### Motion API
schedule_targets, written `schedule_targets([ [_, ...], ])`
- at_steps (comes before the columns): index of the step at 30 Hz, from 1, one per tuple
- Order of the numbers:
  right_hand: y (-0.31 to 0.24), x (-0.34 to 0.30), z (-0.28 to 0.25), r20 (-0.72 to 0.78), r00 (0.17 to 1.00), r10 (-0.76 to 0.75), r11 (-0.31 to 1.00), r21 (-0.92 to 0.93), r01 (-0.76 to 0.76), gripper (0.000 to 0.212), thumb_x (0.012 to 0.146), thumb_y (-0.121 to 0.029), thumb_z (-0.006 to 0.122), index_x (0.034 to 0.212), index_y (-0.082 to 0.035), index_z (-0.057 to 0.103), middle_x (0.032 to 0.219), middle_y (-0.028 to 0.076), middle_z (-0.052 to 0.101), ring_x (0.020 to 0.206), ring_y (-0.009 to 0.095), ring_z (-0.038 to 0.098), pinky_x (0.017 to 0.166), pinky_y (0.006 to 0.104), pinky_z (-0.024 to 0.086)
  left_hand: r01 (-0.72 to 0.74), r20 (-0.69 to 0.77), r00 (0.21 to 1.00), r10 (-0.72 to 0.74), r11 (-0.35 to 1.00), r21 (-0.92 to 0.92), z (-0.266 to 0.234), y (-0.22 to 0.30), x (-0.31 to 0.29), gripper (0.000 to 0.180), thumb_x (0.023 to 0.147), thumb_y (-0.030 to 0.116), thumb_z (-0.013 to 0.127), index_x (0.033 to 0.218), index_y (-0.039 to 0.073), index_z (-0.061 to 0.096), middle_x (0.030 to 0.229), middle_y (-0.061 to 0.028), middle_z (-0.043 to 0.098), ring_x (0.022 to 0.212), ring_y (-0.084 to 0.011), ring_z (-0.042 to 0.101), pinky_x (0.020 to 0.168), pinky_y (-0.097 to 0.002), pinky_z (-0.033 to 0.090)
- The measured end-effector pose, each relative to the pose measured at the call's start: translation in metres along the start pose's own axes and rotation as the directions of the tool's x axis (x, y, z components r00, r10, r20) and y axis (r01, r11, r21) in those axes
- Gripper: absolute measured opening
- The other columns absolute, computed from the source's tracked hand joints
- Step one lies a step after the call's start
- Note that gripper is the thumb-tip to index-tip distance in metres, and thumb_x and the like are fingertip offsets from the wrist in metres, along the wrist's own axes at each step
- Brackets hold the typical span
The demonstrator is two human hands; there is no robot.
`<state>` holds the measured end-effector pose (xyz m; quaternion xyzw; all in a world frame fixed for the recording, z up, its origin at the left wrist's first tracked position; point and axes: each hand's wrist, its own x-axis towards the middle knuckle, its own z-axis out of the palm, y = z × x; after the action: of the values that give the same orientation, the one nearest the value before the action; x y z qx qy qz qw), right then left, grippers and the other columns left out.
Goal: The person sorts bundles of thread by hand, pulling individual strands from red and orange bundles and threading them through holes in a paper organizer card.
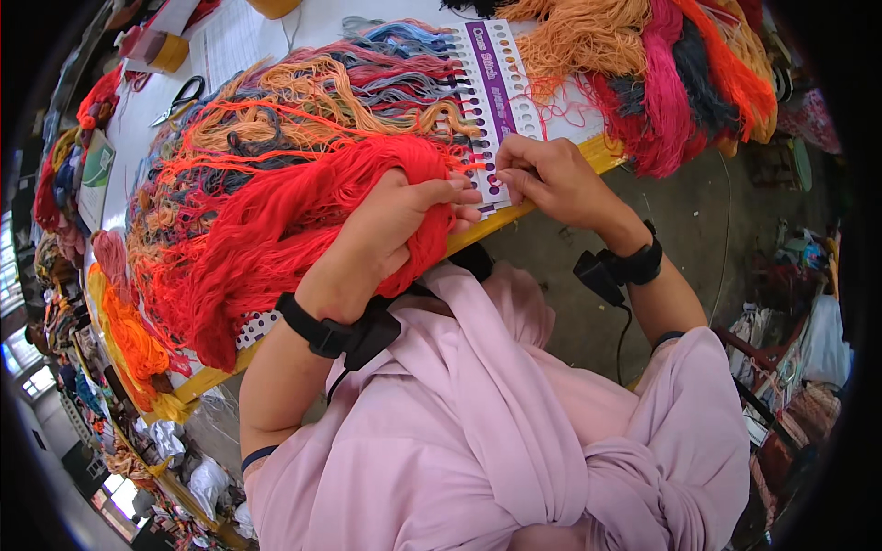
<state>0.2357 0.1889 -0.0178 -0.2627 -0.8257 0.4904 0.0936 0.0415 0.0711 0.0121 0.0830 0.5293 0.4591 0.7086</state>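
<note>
A thick hank of bright red embroidery thread [276, 230] lies along the table's near edge, draped over my left hand [404, 207]. That hand is closed, thumb against fingers, with red strands in its grip. My right hand [551, 179] pinches at the near end of the white thread card [508, 83], which has a purple stripe and rows of punched holes. A short red strand runs between the two hands at the card's edge; its end is hidden by my right fingertips. Thread bundles in blue, grey, dark red and orange [367, 101] hang from the card's other holes.
Black-handled scissors [188, 96] lie on the table by printed sheets [234, 41]. Loose hanks in orange, pink and dark grey [675, 83] hang over the far right edge. Orange hanks [133, 335] hang at the left corner. Yellow trim [514, 213] borders the table.
</note>
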Motion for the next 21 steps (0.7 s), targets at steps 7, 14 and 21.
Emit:
schedule_targets([
  [7, 0.006, 0.008, -0.006, 0.049, 0.999, 0.003, 1.0, 0.022, -0.004, 0.008, 0.088, -0.009, 0.061, 0.086, -0.002, 0.058, 0.06, 0.008, 0.061, 0.055, 0.019, 0.062, 0.054, 0.0322, 0.046, -0.021, 0.039, 0.999, 0.015, 0.989, 0.145, 0.004, -0.004, 0.019, 0.019, 0.087, -0.003, 0.058, 0.105, -0.008, 0.062, 0.095, -0.0153, 0.068, 0.073, -0.0148, 0.062, 0.068, -0.0251, 0.051],
  [14, 0.007, 0.008, -0.004, 0.007, 1.0, -0.007, 1.0, 0.007, 0.007, 0.008, 0.086, -0.009, 0.061, 0.085, -0.002, 0.058, 0.06, 0.009, 0.06, 0.055, 0.02, 0.062, 0.054, 0.0328, 0.046, -0.1, 0.077, 0.994, 0.083, 0.962, 0.254, 0.001, -0.014, 0.037, 0.01, 0.085, -0.005, 0.062, 0.095, -0.006, 0.062, 0.086, -0.0122, 0.066, 0.067, -0.015, 0.062, 0.063, -0.0258, 0.051],
  [21, 0.008, 0.009, -0.005, 0.017, 1.0, -0.012, 1.0, -0.023, 0.012, 0.007, 0.084, -0.009, 0.061, 0.085, -0.002, 0.059, 0.061, 0.009, 0.06, 0.056, 0.021, 0.061, 0.054, 0.0334, 0.045, -0.096, -0.016, 0.994, 0.104, 0.957, 0.275, 0.013, -0.015, 0.039, 0.005, 0.086, -0.003, 0.064, 0.09, -0.006, 0.063, 0.083, -0.0119, 0.067, 0.062, -0.0151, 0.062, 0.057, -0.0257, 0.05],
])
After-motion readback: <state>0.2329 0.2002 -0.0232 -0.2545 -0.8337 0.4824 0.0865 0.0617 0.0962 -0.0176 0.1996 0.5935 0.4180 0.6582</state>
